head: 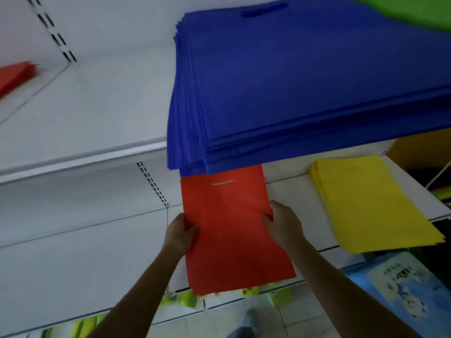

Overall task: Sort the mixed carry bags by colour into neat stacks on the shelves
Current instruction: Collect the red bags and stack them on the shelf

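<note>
Head view: white shelves (pixel 85 113) — blue stack (pixel 305 81) at 12 o'clock, yellow stack (pixel 366 203) at 3; both hands' grips, left hand (pixel 179 234) and right hand (pixel 283 222), pinch red bags (pixel 231 230).

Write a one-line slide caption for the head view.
Both hands, left and right, hold red bags on a shelf beside yellow bags.

Pretty dim, flat indoor light, no hard shadows or glare. Everything's soft and smeary, maybe motion blur, and wide-angle bending warps the edges.
</note>
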Demonstrator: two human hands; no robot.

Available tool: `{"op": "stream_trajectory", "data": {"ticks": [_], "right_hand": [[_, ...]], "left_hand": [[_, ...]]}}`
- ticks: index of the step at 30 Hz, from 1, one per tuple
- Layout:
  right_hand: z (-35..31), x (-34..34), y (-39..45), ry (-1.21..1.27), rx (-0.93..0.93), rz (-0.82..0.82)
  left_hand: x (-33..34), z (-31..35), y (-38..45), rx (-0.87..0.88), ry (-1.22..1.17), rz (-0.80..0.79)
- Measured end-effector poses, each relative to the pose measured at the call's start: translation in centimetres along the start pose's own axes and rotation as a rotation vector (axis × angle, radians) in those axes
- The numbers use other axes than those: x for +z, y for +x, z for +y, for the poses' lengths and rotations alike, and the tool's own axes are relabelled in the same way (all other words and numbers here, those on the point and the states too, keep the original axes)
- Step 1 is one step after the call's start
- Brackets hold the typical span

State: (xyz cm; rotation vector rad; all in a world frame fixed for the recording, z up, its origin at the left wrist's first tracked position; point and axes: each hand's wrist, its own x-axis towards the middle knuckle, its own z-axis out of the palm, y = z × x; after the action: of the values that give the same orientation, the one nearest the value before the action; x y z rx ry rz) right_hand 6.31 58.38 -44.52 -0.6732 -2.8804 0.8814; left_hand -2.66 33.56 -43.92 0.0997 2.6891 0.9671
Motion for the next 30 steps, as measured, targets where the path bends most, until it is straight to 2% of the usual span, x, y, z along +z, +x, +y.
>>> {"op": "stream_trajectory", "data": {"ticks": [4,8,11,16,19,25,30], "right_hand": [[2.6,4.8,2.8,-0.096,0.037,-0.073],[4.4,7.9,3.9,-0.172,0.034,-0.052],[4.5,8.5,4.7,-0.219,0.003,0.018],[3.7,7.2,3.8,-0.32,-0.075,0.035],[1.1,3.6,0.7,-0.226,-0.188,-0.008],[-7.5,-8.3,-10.3,0.056,-0.542,0.011],[-14.5,-15.8,-18.5,0.027,-0.756,0.148]], "left_hand": [[4.1,-2.7,3.8,-0.047,0.131,-0.068],[6.7,-4.4,5.5,-0.068,0.341,0.002],[7.3,-4.8,6.0,-0.091,0.488,0.042],[6.9,-4.3,4.7,-0.166,0.523,0.09],[4.0,-2.1,1.9,-0.134,0.524,0.147],[-6.0,5.9,-11.0,0.087,0.25,0.341],[-14.8,8.6,-22.6,0.27,0.099,0.41]]}}
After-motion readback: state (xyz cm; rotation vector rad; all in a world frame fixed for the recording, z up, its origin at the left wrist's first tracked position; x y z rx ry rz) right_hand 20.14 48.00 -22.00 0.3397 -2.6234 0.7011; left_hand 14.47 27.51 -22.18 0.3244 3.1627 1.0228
